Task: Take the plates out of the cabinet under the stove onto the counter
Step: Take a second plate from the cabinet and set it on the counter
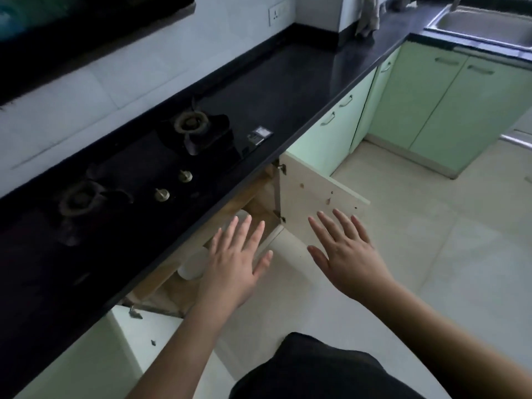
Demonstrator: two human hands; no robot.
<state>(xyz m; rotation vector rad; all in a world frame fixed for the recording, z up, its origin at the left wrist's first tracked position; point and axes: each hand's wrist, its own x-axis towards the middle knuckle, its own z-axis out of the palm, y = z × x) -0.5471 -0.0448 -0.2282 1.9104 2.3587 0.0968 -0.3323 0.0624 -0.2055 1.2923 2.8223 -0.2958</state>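
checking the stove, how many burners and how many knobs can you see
2 burners: far burner, near burner. 2 knobs beside them: far knob, near knob. Nothing seems to hide more.

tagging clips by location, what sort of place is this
A home kitchen, most likely: a black glass two-burner gas stove set in a dark stone counter, pale green cabinet doors and a steel sink.

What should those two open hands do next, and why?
Probably reach down into the open cabinet and take hold of the white plates. Both doors stand open, the left hand and right hand hold nothing, and the plates are not yet on the counter.
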